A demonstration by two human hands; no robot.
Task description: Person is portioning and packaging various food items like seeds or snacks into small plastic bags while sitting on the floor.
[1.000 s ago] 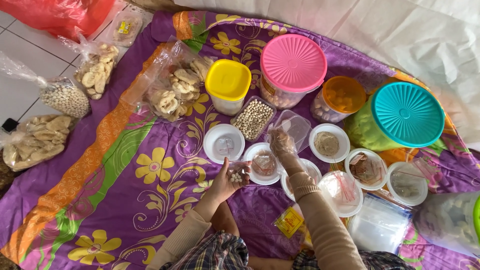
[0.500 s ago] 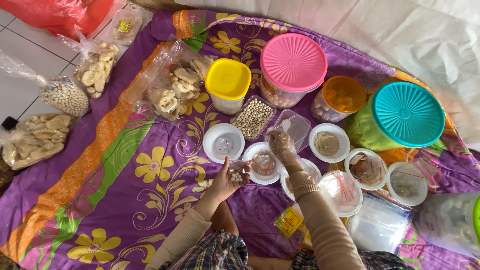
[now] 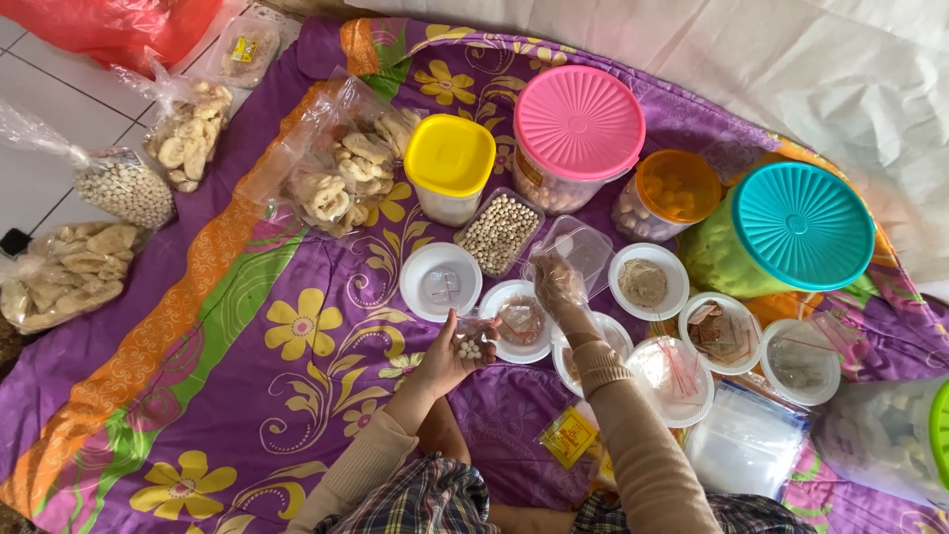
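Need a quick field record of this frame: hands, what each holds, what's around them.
left hand: left hand cups a small clear bag with a few pale round seeds
right hand: right hand, in a clear plastic glove, raised over the white bowls, by the open tray lid
nearest source: clear tray of pale seeds
bowls: white bowl, nearly empty; bowl with powder
containers: yellow-lidded tub, pink-lidded tub, teal-lidded tub
surface: purple flowered cloth
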